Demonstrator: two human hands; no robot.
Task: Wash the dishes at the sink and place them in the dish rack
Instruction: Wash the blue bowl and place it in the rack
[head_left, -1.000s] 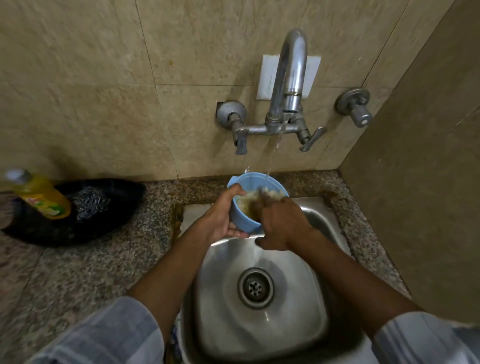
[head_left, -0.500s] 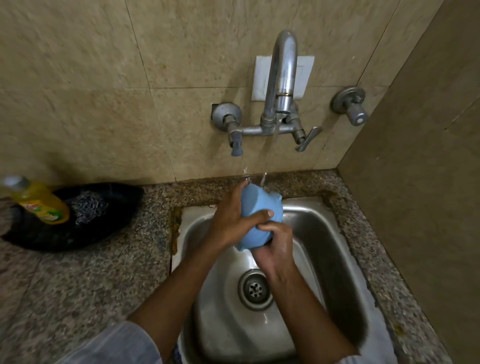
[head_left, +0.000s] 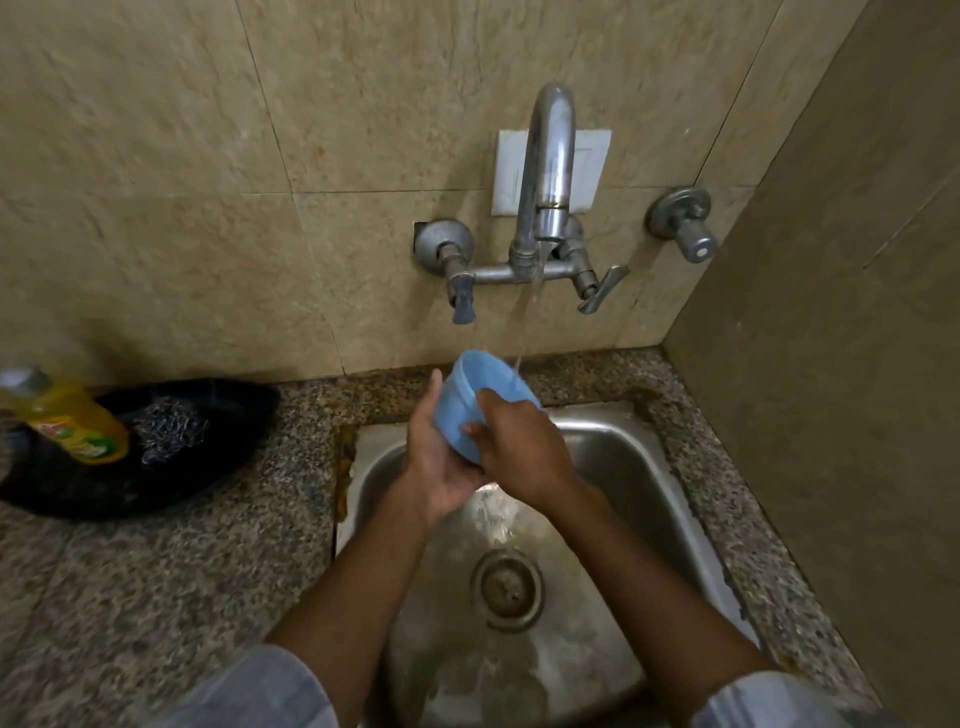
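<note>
A small light-blue plastic bowl (head_left: 470, 400) is held over the back of the steel sink (head_left: 639, 467), tilted with its mouth toward the wall. Water from the tap (head_left: 550, 171) runs into its far rim. My left hand (head_left: 436, 457) cradles the bowl from below and from the left, with fingers reaching up its side. My right hand (head_left: 519, 447) grips its right side, thumb on the outer wall and fingers hooked over the rim. No dish rack is in view.
A black tray (head_left: 156, 483) on the granite counter (head_left: 182, 571) at left holds a steel scrubber (head_left: 166, 426) and a yellow dish-soap bottle (head_left: 72, 421). A drain (head_left: 506, 590) sits mid-basin. A tiled side wall rises close on the right.
The bowl went from upright and soapy, to upside down, to tilted mouth-up under the stream. My right hand came out of the bowl and now grips its side and rim.
</note>
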